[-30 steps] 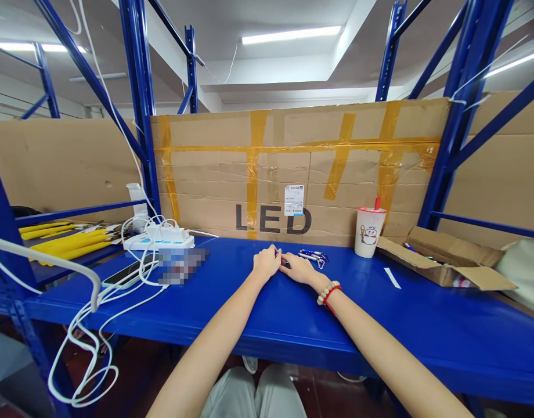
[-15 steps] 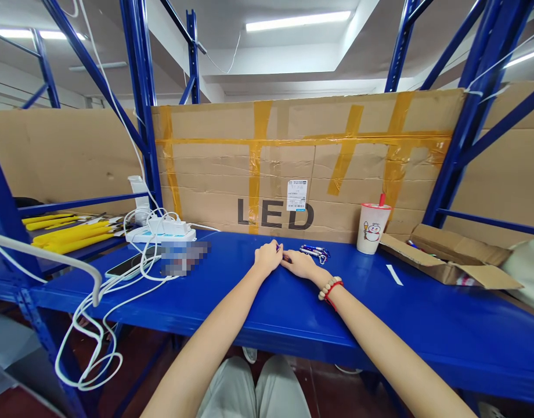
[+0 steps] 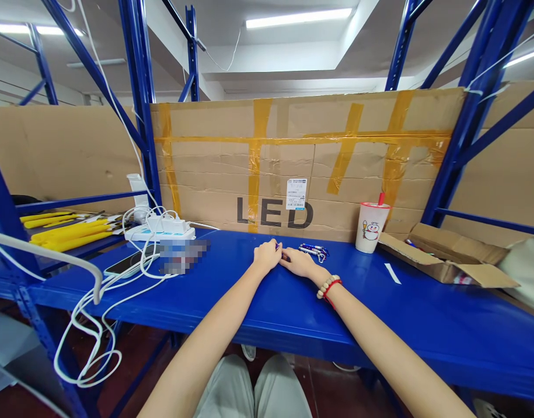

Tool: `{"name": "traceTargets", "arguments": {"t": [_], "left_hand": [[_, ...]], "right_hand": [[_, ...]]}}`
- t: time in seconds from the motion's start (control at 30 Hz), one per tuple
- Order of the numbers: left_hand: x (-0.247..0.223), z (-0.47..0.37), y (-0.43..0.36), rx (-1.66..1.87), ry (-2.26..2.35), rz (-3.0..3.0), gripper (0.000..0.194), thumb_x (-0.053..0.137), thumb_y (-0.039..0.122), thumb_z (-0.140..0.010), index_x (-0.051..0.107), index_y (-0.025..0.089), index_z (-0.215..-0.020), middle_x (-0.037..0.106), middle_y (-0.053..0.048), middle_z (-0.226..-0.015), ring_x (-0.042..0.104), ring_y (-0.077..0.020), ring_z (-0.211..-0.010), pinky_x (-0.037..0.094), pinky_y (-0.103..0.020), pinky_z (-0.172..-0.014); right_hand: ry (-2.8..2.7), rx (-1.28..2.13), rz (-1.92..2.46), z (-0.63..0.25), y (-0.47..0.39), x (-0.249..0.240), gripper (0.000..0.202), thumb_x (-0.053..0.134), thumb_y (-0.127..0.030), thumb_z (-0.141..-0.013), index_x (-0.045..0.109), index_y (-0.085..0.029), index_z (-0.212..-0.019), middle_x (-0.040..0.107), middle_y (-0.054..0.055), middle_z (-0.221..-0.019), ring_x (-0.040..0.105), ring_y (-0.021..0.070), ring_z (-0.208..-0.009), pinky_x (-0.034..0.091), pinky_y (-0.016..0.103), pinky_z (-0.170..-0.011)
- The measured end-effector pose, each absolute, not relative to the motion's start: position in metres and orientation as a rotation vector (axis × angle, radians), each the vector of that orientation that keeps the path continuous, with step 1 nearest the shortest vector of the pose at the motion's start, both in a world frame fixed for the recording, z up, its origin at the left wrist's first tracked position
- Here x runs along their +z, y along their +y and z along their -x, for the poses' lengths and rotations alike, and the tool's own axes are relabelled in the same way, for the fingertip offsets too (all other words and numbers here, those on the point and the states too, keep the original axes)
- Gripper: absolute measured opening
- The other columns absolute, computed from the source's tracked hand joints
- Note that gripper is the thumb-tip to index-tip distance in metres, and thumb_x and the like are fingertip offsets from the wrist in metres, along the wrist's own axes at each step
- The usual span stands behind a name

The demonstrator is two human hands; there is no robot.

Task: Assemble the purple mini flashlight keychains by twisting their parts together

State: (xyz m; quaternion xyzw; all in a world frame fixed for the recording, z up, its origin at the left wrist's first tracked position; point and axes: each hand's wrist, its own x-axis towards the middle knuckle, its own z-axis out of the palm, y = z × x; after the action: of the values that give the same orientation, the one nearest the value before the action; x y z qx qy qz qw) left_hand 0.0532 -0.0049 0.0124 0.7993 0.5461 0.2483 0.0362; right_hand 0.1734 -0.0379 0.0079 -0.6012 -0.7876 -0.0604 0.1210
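Both my hands rest side by side on the blue shelf top [image 3: 258,302], close to the cardboard wall. My left hand [image 3: 267,256] and my right hand [image 3: 298,262] meet around a small dark purple pen-like item [image 3: 281,251], of which only a short bit shows between the fingers. A beaded bracelet with a red cord sits on my right wrist. Just right of my right hand lies a small heap of blue and silver pen-like pieces [image 3: 314,251].
A cardboard sheet marked LED [image 3: 293,162] walls the back. A white lidded cup [image 3: 371,227] and an open cardboard box [image 3: 450,261] stand at the right. At the left lie a white power strip [image 3: 160,232] with cables, a phone [image 3: 128,262] and yellow tools [image 3: 67,232].
My hands have stayed together on the small item. The view has shifted slightly, so everything sits a little higher and further right than before.
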Motion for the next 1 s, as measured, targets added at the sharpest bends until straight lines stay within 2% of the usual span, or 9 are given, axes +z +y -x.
{"name": "traceTargets", "arguments": {"t": [0.23,0.7,1.0], "left_hand": [[0.0123,-0.0530,-0.0037,0.747,1.669,-2.463,0.036,0.026,0.040,-0.090,0.055,0.019,-0.091,0.064,-0.007,-0.095,0.059,-0.0234,-0.091,0.042,-0.033,-0.073],[0.0135,-0.0511,-0.0038,0.830,1.762,-2.344,0.034,0.026,0.036,-0.091,0.054,0.017,-0.096,0.064,-0.009,-0.098,0.058,-0.0214,-0.094,0.041,-0.030,-0.075],[0.0115,-0.0524,-0.0009,0.790,1.765,-2.354,0.034,0.029,0.035,-0.090,0.057,0.017,-0.092,0.064,-0.008,-0.098,0.058,-0.0218,-0.095,0.043,-0.030,-0.075]], "right_hand": [[-2.297,-0.183,1.749,-0.1732,-0.0366,0.0073,0.024,0.040,-0.035,-0.088,0.056,-0.017,-0.087,0.058,0.006,-0.090,0.057,0.0172,-0.079,0.034,0.024,-0.058],[-2.270,-0.100,1.651,-0.1760,-0.0359,0.0066,0.020,0.048,-0.035,-0.084,0.058,-0.021,-0.093,0.063,0.001,-0.090,0.057,0.0152,-0.079,0.033,0.021,-0.056],[-2.245,-0.097,1.624,-0.1743,-0.0373,0.0076,0.019,0.049,-0.031,-0.082,0.061,-0.018,-0.088,0.063,0.005,-0.092,0.058,0.0167,-0.079,0.036,0.023,-0.060]]}}
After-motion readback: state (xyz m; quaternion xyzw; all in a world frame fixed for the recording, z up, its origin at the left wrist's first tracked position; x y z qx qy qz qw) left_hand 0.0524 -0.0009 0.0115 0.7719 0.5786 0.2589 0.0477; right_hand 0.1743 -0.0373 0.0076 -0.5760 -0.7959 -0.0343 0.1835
